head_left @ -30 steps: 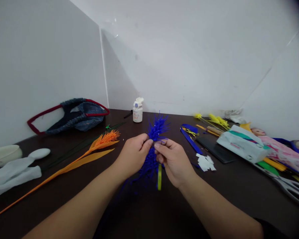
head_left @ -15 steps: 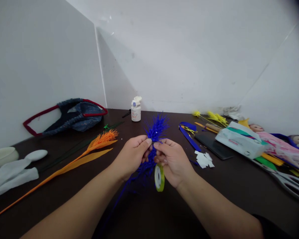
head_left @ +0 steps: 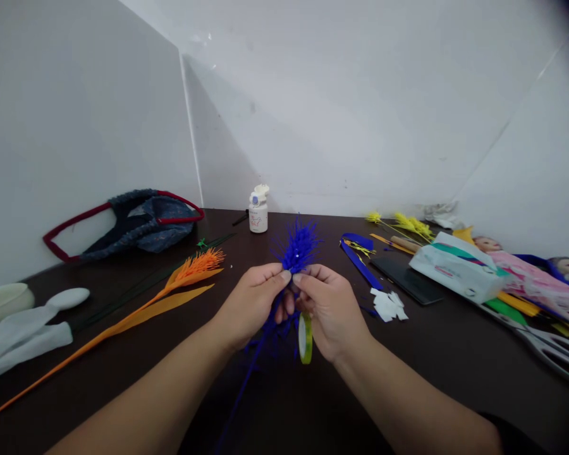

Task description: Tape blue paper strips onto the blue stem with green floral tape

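Observation:
A blue artificial wheat ear (head_left: 301, 246) made of thin strips stands upright between my hands, its bristly tip pointing away from me. My left hand (head_left: 253, 303) is closed in a pinch on its base. On the other side, the thumb and fingers of my right hand (head_left: 334, 306) pinch the same spot. Below the right fingers hangs a yellow-green roll of tape (head_left: 308, 344), held against that palm. More blue strips and a long thin blue stem (head_left: 244, 387) show beneath my hands. Exactly what lies between the fingertips is hidden.
An orange wheat stalk (head_left: 156, 297) lies left, beside a white bowl (head_left: 9, 300) and a denim bag (head_left: 156, 218). A white bottle (head_left: 258, 212) stands at the back. On the right are a black phone (head_left: 408, 279), paper scraps (head_left: 387, 306), a tissue pack (head_left: 458, 265) and scissors (head_left: 545, 344).
Both hands keep their pinch, now slightly lower in view. The tape roll has turned more edge-on and shifted a little right. More of the blue stem shows below.

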Available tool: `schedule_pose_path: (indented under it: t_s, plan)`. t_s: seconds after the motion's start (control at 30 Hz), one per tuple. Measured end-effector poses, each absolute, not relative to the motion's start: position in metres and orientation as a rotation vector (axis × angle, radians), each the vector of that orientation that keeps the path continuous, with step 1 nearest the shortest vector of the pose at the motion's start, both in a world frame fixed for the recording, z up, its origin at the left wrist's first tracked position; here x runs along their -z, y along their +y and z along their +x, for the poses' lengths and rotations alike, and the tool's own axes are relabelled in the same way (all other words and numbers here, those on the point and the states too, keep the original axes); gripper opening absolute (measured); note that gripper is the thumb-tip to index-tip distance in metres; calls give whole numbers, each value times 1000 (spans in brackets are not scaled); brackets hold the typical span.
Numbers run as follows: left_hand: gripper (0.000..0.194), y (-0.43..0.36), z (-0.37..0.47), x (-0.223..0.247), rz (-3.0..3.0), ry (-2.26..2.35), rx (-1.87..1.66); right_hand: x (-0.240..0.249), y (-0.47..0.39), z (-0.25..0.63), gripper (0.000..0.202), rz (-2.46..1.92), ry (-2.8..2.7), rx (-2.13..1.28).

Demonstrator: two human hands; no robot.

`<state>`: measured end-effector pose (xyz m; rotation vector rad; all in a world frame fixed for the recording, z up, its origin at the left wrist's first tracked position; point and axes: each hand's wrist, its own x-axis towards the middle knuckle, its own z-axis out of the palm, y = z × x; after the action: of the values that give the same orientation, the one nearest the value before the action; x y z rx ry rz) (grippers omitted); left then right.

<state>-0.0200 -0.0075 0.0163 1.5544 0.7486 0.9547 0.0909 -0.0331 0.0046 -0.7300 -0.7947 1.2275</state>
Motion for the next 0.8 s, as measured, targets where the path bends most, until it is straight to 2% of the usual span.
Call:
schedule_pose_path:
  t_s: [0.4,0.67,0.8]
  plan:
    - [38,-12,-18,-17,1664,889,-1033,-8,-42,84,16,-732,-776,-1175]
    - [39,-14,-15,-17,1524,791,-1014,-6,-44,84,21,-672,-747,-1236]
    - [34,-15,-10,-14,1481,853,-1085,-6,-43,83,23,-673,-669,-1225]
